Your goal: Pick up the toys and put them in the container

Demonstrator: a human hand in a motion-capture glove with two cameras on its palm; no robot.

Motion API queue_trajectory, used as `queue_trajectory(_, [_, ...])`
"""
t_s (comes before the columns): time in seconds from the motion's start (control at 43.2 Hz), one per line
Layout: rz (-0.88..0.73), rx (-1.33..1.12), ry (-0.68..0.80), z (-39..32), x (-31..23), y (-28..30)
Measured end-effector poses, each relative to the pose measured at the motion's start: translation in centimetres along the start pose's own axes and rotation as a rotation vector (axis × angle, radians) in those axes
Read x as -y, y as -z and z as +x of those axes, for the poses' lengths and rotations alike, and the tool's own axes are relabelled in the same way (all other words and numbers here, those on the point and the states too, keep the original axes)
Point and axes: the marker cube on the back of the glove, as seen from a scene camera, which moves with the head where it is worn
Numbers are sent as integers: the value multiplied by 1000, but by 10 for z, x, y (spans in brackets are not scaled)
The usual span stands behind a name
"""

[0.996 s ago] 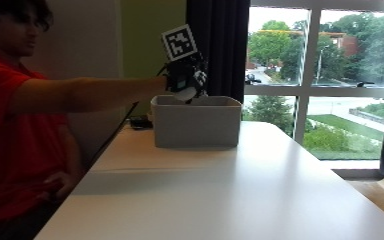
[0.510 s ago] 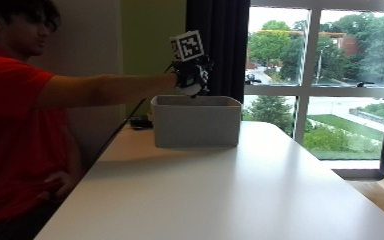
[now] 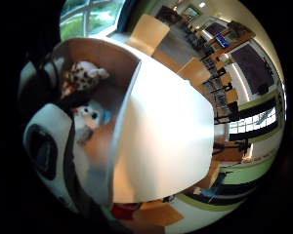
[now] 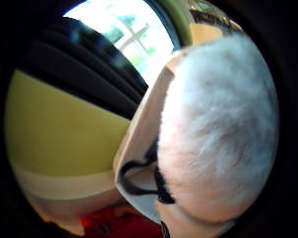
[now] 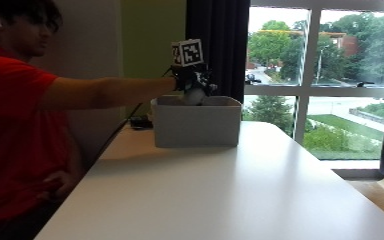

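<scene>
Toy [image 5: 193,96] half hidden behind container [image 5: 196,122]

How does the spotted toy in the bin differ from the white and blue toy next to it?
The spotted toy has dark spots on pale fur; the white and blue toy is plain white with blue. The spotted toy lies nearer the window-side wall of the bin, the other nearer the middle. Both are soft toys already inside.

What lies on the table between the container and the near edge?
Nothing: the table is bare in front of the container, as the outside view shows. The gloved hand hangs over the container.
</scene>
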Motion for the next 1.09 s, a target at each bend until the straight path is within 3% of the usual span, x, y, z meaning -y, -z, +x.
queue_trajectory(0.487, [-15, 14, -4, 35, -25, 2])
queue_trajectory(0.788, [11, 8, -44, 93, -73, -4])
queue_trajectory(1.089, [2, 47, -183, 157, -126, -13])
